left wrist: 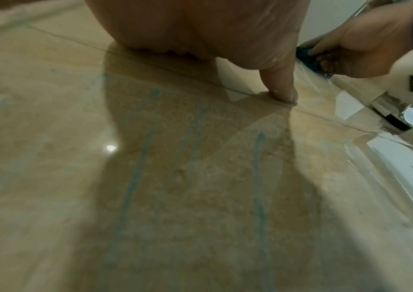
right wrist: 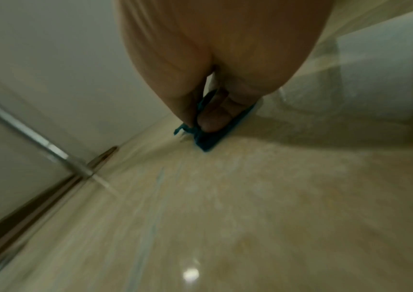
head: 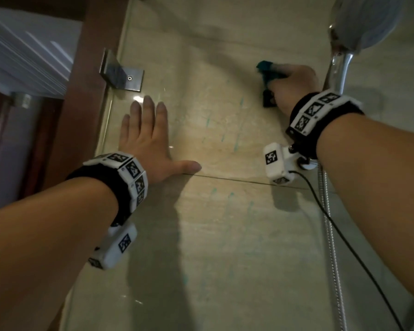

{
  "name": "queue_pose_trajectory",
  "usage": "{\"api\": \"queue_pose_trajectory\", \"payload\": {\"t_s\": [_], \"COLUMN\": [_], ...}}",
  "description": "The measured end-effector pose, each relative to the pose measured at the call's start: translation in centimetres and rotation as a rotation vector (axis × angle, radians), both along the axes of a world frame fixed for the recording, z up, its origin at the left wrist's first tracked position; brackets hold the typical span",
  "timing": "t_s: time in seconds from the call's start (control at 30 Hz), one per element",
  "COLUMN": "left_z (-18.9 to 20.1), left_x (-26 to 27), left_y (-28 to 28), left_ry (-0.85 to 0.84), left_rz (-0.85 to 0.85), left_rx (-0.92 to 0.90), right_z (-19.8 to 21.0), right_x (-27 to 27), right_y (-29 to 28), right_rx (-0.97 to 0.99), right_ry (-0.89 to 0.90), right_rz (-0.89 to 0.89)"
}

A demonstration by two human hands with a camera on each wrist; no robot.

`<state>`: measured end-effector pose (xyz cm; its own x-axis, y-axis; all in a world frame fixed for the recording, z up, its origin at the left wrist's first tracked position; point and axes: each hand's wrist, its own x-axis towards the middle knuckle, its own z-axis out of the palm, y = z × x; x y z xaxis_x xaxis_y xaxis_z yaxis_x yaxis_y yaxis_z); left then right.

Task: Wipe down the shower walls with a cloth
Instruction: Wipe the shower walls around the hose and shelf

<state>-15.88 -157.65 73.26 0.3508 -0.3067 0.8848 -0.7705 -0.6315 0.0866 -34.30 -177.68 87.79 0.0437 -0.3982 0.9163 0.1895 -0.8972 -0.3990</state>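
A beige tiled shower wall point(head: 225, 223) fills the head view, with thin teal streaks running down it point(left wrist: 130, 177). My right hand point(head: 293, 82) holds a teal cloth point(head: 265, 70) against the wall at the upper right, fingers curled over it. In the right wrist view the cloth point(right wrist: 208, 138) lies flat on the tile under the fingertips point(right wrist: 213, 120). My left hand point(head: 146, 137) presses flat on the wall at the left, fingers straight and thumb spread out. The left wrist view shows that thumb point(left wrist: 280, 87) touching a grout line.
A chrome shower head point(head: 366, 22) and its rail point(head: 337, 70) stand just right of the cloth, with a metal hose point(head: 330, 230) hanging below. A metal bracket point(head: 122, 72) holds a glass panel at the left, beside a brown door frame point(head: 81, 96).
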Motion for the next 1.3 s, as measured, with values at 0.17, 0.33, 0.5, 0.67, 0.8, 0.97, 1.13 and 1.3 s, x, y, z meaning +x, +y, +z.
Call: {"api": "queue_pose_trajectory", "payload": {"t_s": [0.17,0.33,0.5,0.67,0.8,0.97,1.13,1.3], "left_z": [0.0,0.2,0.1,0.1,0.1,-0.1,-0.2,0.0], "left_x": [-0.2,-0.4,-0.6,-0.2,0.1,0.2,0.4,0.3], "left_y": [0.1,0.2,0.2,0.1,0.1,0.0,0.1,0.3], "left_ry": [0.017,0.034,0.056,0.034,0.025,0.004,-0.019,0.001], "left_rz": [0.014,0.021,0.02,0.019,0.01,-0.003,-0.024,-0.026], "left_rx": [0.0,0.009,0.017,0.003,0.007,0.0,0.003,0.034], "right_z": [-4.1,-9.5,-15.7,-15.9,-15.8,-17.8,-18.7,-12.7], "right_x": [0.7,1.6,2.2,1.7,1.4,2.1,3.5,3.0], "right_y": [1.0,2.7,4.2,3.9,3.9,5.1,5.2,3.5], "right_rx": [-0.211,-0.364,-0.502,-0.693,-0.847,-0.786,-0.656,-0.535], "right_ry": [0.204,0.345,0.483,0.532,0.514,0.555,0.646,0.637], "right_rz": [-0.187,-0.247,-0.232,-0.43,-0.782,-0.863,-0.701,-0.679]}}
